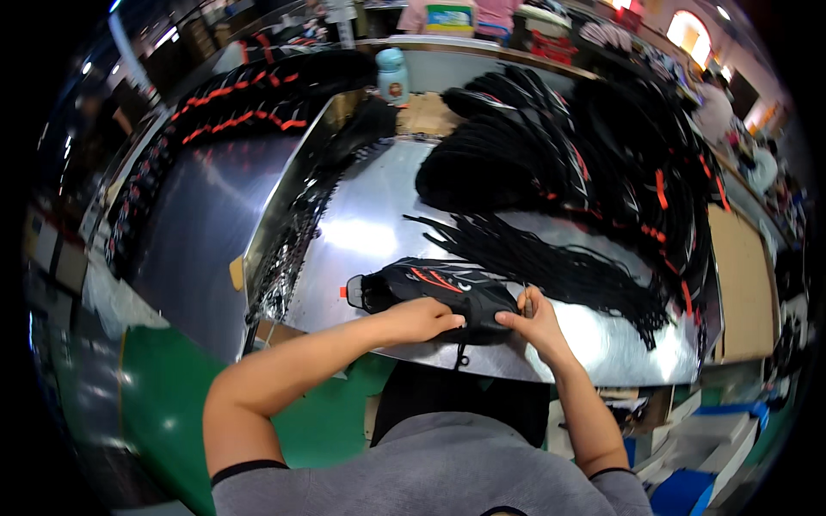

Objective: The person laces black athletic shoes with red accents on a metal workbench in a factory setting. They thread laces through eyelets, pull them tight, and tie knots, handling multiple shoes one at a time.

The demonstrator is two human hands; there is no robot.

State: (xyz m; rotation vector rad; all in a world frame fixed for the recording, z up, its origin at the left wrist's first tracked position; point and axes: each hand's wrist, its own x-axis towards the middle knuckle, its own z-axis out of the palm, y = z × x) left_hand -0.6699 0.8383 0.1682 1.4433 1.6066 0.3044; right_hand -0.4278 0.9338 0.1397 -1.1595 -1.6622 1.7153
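Note:
A black shoe upper (430,279) with orange and grey stripes lies on its side on the metal tabletop in front of me. Its heel end, with an orange tab, points left. My left hand (423,320) is closed on the near edge of the upper, thumb on top and the other fingers mostly hidden. At the toe end, my right hand (538,322) pinches the upper between thumb and fingers. Just beyond it a loose bundle of black shoelaces (551,258) stretches to the right. A short dark cord hangs by the table's front edge, below the upper.
Stacked black shoe uppers (495,159) fill the far middle and right. More uppers (241,103) line the far left tray. A metal divider (284,185) holding many small dark pieces runs along the left. A light blue bottle (392,76) stands at the back; cardboard (742,284) lies right.

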